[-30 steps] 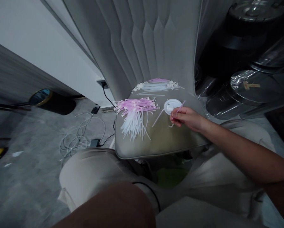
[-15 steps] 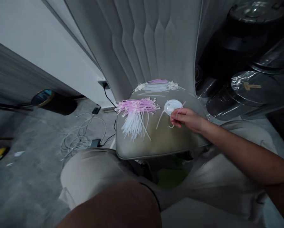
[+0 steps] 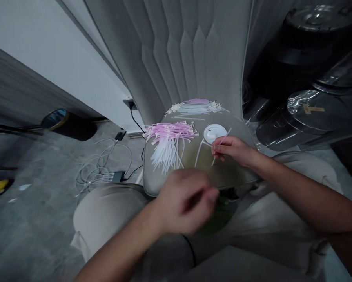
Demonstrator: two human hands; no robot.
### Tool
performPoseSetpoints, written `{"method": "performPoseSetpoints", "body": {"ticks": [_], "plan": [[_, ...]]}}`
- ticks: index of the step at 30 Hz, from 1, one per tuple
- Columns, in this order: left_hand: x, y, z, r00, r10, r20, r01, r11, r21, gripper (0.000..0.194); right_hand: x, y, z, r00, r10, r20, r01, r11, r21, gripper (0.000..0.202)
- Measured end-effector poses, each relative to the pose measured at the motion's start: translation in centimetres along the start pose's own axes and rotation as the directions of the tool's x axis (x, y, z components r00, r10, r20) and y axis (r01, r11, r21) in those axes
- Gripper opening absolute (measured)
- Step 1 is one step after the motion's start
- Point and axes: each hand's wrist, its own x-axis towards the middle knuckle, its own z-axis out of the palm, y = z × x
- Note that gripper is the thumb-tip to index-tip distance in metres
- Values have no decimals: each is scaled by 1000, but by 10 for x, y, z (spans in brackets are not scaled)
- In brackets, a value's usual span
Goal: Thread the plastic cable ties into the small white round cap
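Note:
My right hand (image 3: 230,150) is closed in a pinch on a thin pink stick (image 3: 225,136) that points up and to the right. A pale end shows below the fingers. Just behind that hand lies a round white plastic lid (image 3: 214,131) on the chair seat. Left of it rests a bent pale stick (image 3: 199,150). My left hand (image 3: 189,199) hangs over the front edge of the seat with curled fingers, smeared by motion; whether it holds anything is unclear. To its upper left are a pile of pink sticks (image 3: 171,130) with cream ends and a fan of white sticks (image 3: 166,154).
A further row of white and pink sticks (image 3: 195,107) lies at the back of the grey chair seat (image 3: 152,184). Cables (image 3: 98,168) coil on the floor to the left. Clear cylinders (image 3: 305,111) stand to the right, and a dark cylinder (image 3: 73,123) lies at left.
My left hand has come up from low in the view to above the seat's front edge. My right hand still holds the pink stick, having barely moved.

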Motion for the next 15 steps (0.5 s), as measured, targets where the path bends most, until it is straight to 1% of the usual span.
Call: {"method": "performPoseSetpoints", "body": {"ticks": [1,2,3,4,5,7,9,13,15], "plan": [[3,-11,1,995,-89,-52,93,993,72,33,-1,-2,0,1000,2,17,-2,1000,-17,30],[7,-24,3,972,-193,-131,213,964,156,29,-2,-4,-1,999,8,37,-6,999,-34,31],[10,-36,6,937,-290,-196,330,920,213,23,-3,-6,-1,998,12,58,-9,999,-50,32],[12,-48,8,902,-352,-249,408,884,230,21,-4,-7,-1,997,17,81,-12,998,-64,33],[14,-57,11,884,-391,-254,446,869,216,24,-4,-9,-1,994,24,103,-16,997,-73,33],[15,-70,16,875,-438,-207,475,859,188,32,-5,-12,-1,988,43,146,-30,995,-91,33],[15,-75,20,873,-466,-141,484,862,148,35,-6,-13,1,978,64,196,-43,993,-112,32],[14,-73,27,855,-518,-34,519,854,46,42,-8,-12,3,955,53,292,-5,986,-165,26],[13,-72,29,862,-506,2,506,862,-44,45,-8,-10,4,952,46,303,9,984,-177,23]]}}
